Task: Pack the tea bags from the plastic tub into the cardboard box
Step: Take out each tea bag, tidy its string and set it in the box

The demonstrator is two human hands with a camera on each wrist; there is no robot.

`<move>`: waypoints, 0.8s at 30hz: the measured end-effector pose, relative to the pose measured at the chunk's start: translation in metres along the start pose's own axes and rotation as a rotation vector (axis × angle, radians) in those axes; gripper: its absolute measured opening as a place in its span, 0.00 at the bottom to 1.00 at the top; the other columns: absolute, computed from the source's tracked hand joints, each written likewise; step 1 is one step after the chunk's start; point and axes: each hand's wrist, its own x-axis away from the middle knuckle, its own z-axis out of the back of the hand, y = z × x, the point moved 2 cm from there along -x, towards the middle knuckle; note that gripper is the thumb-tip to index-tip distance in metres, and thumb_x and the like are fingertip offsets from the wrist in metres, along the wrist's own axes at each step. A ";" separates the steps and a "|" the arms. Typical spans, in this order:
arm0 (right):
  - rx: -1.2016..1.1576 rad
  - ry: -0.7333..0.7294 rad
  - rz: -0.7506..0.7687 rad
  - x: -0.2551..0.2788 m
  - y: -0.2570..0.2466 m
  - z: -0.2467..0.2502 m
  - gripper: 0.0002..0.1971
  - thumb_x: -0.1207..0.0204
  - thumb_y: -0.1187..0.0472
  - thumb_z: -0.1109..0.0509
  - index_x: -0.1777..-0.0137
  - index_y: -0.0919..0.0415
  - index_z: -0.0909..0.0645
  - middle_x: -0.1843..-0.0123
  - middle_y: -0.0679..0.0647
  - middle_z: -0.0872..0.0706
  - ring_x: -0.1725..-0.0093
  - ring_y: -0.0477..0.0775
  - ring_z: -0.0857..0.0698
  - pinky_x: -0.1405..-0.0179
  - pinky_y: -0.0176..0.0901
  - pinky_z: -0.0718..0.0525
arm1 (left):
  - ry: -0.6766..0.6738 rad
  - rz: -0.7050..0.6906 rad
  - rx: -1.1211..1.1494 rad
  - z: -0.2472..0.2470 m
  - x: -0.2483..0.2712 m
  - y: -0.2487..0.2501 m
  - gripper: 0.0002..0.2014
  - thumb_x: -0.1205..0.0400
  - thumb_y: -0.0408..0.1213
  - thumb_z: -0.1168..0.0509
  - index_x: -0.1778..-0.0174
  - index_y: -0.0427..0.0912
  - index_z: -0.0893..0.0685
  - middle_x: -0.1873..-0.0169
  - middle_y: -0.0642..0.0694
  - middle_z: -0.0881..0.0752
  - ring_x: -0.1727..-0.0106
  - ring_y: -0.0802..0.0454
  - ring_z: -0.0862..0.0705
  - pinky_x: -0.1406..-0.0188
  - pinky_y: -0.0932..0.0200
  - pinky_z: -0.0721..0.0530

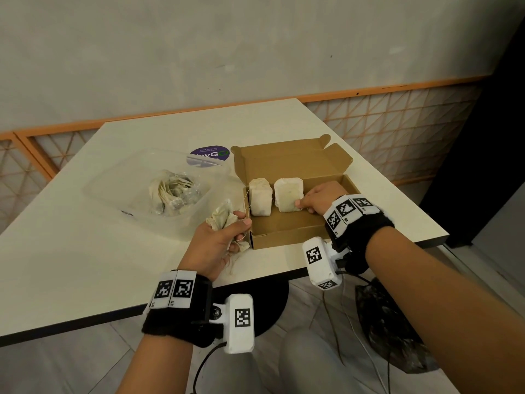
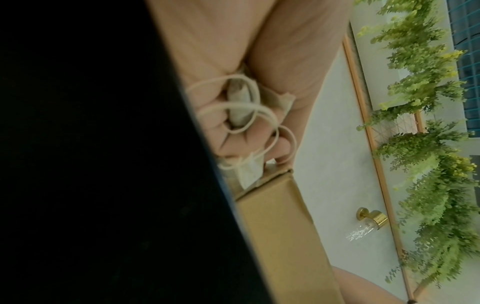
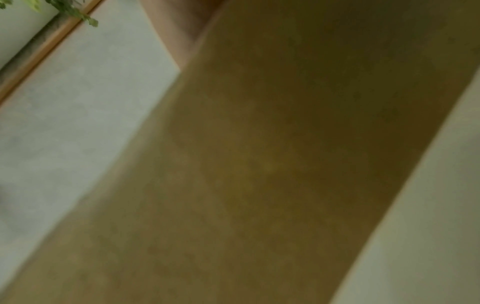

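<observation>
An open cardboard box (image 1: 287, 231) lies on the table, lid tipped back. Two groups of tea bags stand upright inside: one at the left end (image 1: 260, 198) and one beside it (image 1: 289, 194). My right hand (image 1: 309, 201) is inside the box and pinches the lower right corner of the second group. My left hand (image 1: 227, 228) rests at the box's front left corner, gripping a bunch of tea bags (image 1: 221, 218) with strings trailing; the left wrist view shows those tea bags (image 2: 239, 107) in curled fingers. The clear plastic tub (image 1: 113, 191) to the left holds several more tea bags (image 1: 172, 191).
A purple round sticker (image 1: 209, 155) lies on the cream table (image 1: 85, 265) behind the tub. The table's near edge runs just below my wrists, and its right corner is close to the box. The right wrist view shows only blurred cardboard (image 3: 285, 164).
</observation>
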 end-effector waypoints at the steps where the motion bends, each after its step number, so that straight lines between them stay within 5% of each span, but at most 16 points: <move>1: 0.037 0.001 -0.018 -0.001 0.000 -0.001 0.14 0.30 0.50 0.25 0.68 0.59 0.21 0.66 0.53 0.19 0.62 0.51 0.22 0.58 0.41 0.22 | -0.002 -0.001 -0.001 0.000 0.000 0.000 0.08 0.22 0.26 0.32 0.60 0.44 0.19 0.76 0.55 0.20 0.78 0.62 0.27 0.82 0.71 0.33; 4: 0.073 0.022 -0.048 -0.003 0.001 -0.001 0.19 0.30 0.49 0.26 0.75 0.58 0.24 0.75 0.48 0.21 0.74 0.46 0.25 0.73 0.37 0.31 | -0.003 -0.001 0.000 0.000 0.000 0.000 0.08 0.22 0.26 0.33 0.60 0.44 0.20 0.76 0.55 0.20 0.78 0.62 0.27 0.83 0.71 0.33; 11: 0.131 -0.026 -0.055 0.000 -0.005 0.000 0.16 0.26 0.51 0.28 0.72 0.55 0.23 0.72 0.45 0.20 0.74 0.42 0.26 0.73 0.34 0.30 | -0.001 0.000 0.007 0.001 -0.002 -0.002 0.08 0.22 0.26 0.32 0.60 0.44 0.20 0.75 0.53 0.21 0.78 0.62 0.27 0.83 0.71 0.33; 15: -0.074 -0.025 -0.031 -0.001 -0.003 -0.001 0.13 0.27 0.54 0.27 0.71 0.55 0.22 0.71 0.46 0.20 0.73 0.42 0.24 0.77 0.31 0.25 | -0.013 0.009 0.016 0.001 -0.002 -0.001 0.06 0.22 0.28 0.32 0.59 0.44 0.19 0.74 0.53 0.21 0.77 0.62 0.27 0.83 0.71 0.33; 17: -0.092 0.060 0.019 0.003 -0.001 0.002 0.12 0.27 0.52 0.28 0.68 0.58 0.18 0.69 0.48 0.19 0.68 0.46 0.23 0.70 0.35 0.27 | -0.061 0.055 0.095 0.002 -0.001 0.002 0.02 0.22 0.33 0.33 0.57 0.44 0.20 0.72 0.52 0.21 0.75 0.61 0.27 0.84 0.72 0.35; 19: -0.258 0.216 0.079 0.013 -0.003 0.008 0.10 0.27 0.51 0.28 0.55 0.58 0.15 0.61 0.48 0.18 0.59 0.48 0.22 0.61 0.35 0.27 | -0.093 0.152 0.296 0.007 0.000 0.004 0.07 0.23 0.40 0.35 0.54 0.42 0.20 0.69 0.49 0.21 0.75 0.62 0.25 0.86 0.73 0.35; 21: -0.376 0.318 0.198 0.030 -0.008 0.012 0.10 0.27 0.52 0.28 0.50 0.56 0.18 0.61 0.45 0.20 0.59 0.45 0.22 0.62 0.29 0.27 | -0.099 0.242 0.500 0.012 0.000 0.004 0.10 0.20 0.44 0.38 0.52 0.40 0.20 0.68 0.47 0.20 0.74 0.61 0.23 0.86 0.74 0.33; 24: -0.352 0.134 0.431 0.054 -0.034 0.000 0.04 0.27 0.56 0.27 0.57 0.53 0.19 0.65 0.45 0.23 0.65 0.42 0.25 0.64 0.26 0.25 | -0.102 0.327 0.658 0.015 0.000 0.002 0.14 0.17 0.44 0.42 0.52 0.37 0.19 0.66 0.43 0.18 0.71 0.56 0.18 0.82 0.72 0.30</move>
